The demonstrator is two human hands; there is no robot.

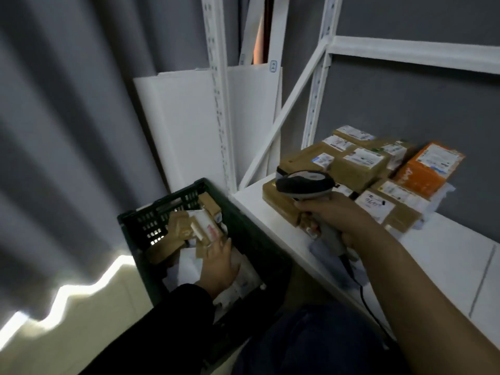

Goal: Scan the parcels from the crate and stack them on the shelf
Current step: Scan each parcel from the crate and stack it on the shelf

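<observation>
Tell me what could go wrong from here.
The scanner trails its cable along the shelf edge; it might snag as the right hand moves.
The parcel stack looks uneven, with the orange parcel tilted on top; adding more may topple it.
The left hand reaches into the jumbled crate one-handed; a parcel could slip.

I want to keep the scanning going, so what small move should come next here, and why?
Probably close the left hand on the brown parcel it touches in the crate and lift it toward the scanner, which the right hand holds ready above the shelf.
</observation>
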